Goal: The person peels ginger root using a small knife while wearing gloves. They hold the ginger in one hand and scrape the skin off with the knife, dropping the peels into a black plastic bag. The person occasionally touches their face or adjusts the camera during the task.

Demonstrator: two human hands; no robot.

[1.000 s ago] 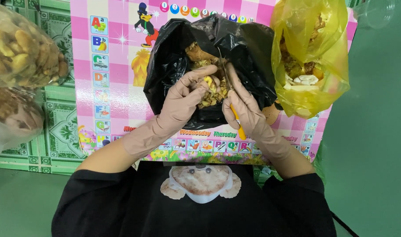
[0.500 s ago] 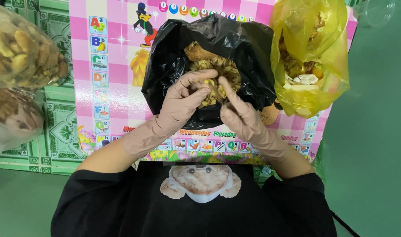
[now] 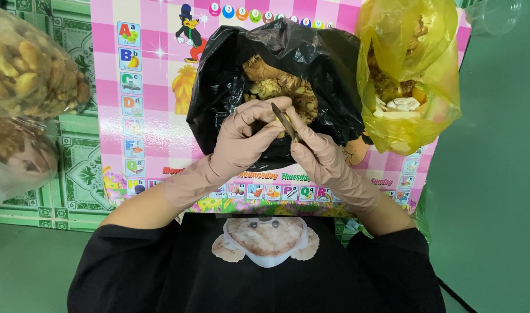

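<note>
Left hand (image 3: pixel 242 139) gripped a small nut (image 3: pixel 276 119); right hand (image 3: pixel 320 159) gripped a knife (image 3: pixel 285 123), its blade pointing toward eleven o'clock into the nut.

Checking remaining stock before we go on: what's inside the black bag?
The black bag holds a heap of brownish, tan pieces, seen through its open mouth. The gloved hands and the bag's folds cover the lower part, so its depth can't be seen.

A thin dark blade (image 3: pixel 286 123) is held in the beige-gloved right hand (image 3: pixel 321 157) against a small piece gripped by the gloved left hand (image 3: pixel 246 139), over an open black plastic bag (image 3: pixel 218 98) of brownish pieces.
</note>
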